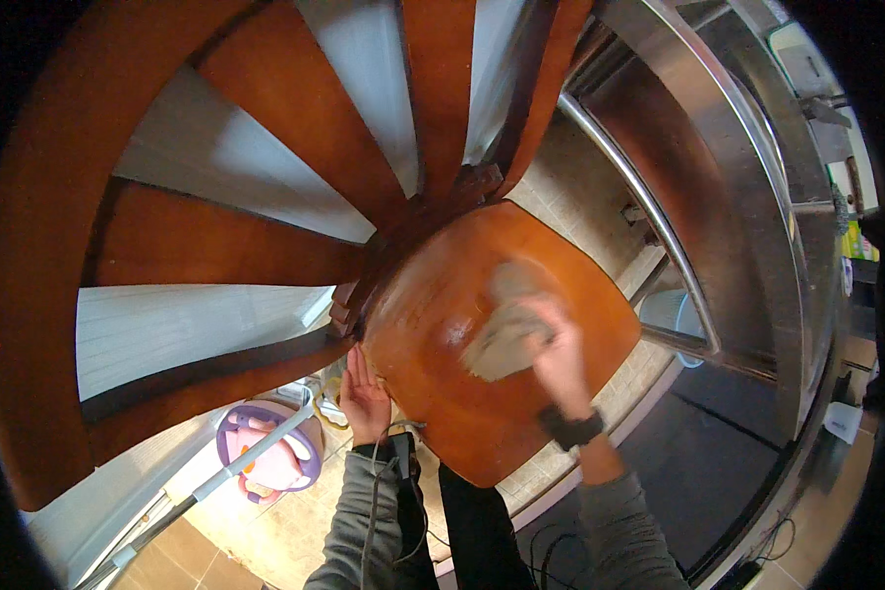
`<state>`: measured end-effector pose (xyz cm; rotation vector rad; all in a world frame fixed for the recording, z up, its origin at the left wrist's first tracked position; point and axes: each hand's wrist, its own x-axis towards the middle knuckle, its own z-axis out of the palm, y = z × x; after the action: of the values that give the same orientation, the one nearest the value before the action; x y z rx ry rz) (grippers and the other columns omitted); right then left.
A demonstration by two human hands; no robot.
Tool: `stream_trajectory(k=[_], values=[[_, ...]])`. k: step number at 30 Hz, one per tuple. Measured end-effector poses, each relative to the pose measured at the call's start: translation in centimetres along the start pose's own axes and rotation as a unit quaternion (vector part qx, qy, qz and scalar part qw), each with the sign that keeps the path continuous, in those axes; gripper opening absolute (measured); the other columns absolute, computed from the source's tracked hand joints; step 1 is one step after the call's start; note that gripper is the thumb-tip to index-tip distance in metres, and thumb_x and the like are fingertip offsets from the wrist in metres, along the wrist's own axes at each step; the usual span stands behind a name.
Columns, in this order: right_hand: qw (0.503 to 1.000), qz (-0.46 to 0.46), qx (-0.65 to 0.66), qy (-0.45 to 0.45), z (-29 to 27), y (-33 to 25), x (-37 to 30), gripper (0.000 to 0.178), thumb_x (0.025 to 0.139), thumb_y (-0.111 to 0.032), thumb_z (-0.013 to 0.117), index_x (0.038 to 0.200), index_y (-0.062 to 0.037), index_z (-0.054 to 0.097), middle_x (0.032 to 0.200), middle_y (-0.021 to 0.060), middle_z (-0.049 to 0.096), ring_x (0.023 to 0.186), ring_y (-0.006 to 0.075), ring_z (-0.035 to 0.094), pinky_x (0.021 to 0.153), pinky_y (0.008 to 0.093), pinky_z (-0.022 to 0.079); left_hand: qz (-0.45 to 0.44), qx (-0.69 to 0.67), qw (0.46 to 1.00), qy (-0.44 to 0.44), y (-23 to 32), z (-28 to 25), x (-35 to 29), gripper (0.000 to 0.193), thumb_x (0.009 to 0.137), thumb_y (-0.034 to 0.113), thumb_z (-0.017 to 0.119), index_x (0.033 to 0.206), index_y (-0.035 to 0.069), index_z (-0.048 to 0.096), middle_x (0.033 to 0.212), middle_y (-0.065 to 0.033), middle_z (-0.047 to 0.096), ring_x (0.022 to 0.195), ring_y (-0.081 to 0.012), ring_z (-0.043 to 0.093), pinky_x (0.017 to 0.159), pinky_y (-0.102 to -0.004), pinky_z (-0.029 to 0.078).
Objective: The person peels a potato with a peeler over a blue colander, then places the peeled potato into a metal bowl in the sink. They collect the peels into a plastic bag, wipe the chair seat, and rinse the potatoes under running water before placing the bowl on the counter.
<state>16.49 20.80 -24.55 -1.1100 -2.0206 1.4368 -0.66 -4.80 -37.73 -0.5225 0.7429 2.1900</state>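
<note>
A wooden chair with a glossy brown seat [433, 393] and a slatted back [275, 118] fills the middle and upper left. On the seat lies a grey-beige cleaning cloth [506, 342], gripped by my right hand [558, 344]; hand and cloth are blurred by motion. A dark band circles my right wrist. Beside the seat's left edge is my left hand [366, 396], palm up, fingers stretched out, holding nothing. Its fingertips are close against the edge near the foot of the chair back. A thin grey cable runs along my left sleeve.
A purple and pink tub-like object [268, 447] stands on the tiled floor at lower left, with a pale pole [251, 457] slanting past it. A metal-framed table [649, 187] rises at right. Beneath it is a light blue bin [674, 315]. A dark mat [688, 462] covers the floor at lower right.
</note>
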Motion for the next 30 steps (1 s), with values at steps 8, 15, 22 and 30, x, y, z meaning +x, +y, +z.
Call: stream_trajectory(k=[8,15,22,30], values=[[0.923,-0.04,-0.353,0.147,-0.5,9.0,-2.2,0.076,0.078,-0.028,0.078,0.147,-0.0181,0.048,0.154,0.0192,0.036,0.149,0.0369,0.024,0.118,0.0606,0.014,-0.025,-0.037,0.998,-0.035,0.0,-0.9,-0.3,0.049,0.105,0.027,0.044,0.149,0.005,0.043,0.156,-0.0068,0.042,0.143,-0.0191,0.039,0.114,-0.0382,0.037],[0.948,-0.082,-0.302,0.05,12.2,2.6,-2.8,0.058,0.069,-0.014,0.076,0.126,-0.0136,0.065,0.143,0.0163,0.051,0.143,0.0363,0.034,0.116,0.0566,0.024,-0.032,-0.035,0.998,-0.038,0.1,-1.2,-0.4,0.049,0.106,0.028,0.043,0.15,0.007,0.042,0.154,-0.0064,0.045,0.139,-0.0189,0.045,0.112,-0.0382,0.039],[0.969,-0.157,-0.163,-0.099,19.2,0.9,-4.4,0.036,0.071,-0.006,0.069,0.107,-0.0093,0.069,0.139,0.0101,0.055,0.142,0.0296,0.038,0.118,0.0508,0.025,-0.053,0.032,0.998,0.028,0.9,0.2,-0.9,0.049,0.107,0.028,0.04,0.151,0.008,0.039,0.153,-0.009,0.046,0.138,-0.0238,0.046,0.114,-0.04,0.035],[0.997,-0.015,0.004,-0.071,8.8,-0.2,-10.1,0.031,0.07,-0.004,0.072,0.101,-0.0092,0.074,0.126,0.0126,0.064,0.129,0.0298,0.053,0.112,0.0443,0.037,-0.058,0.016,0.997,-0.046,-0.1,-2.7,-1.5,0.046,0.106,0.026,0.04,0.15,0.01,0.042,0.153,-0.008,0.046,0.141,-0.0236,0.041,0.118,-0.0421,0.029]])
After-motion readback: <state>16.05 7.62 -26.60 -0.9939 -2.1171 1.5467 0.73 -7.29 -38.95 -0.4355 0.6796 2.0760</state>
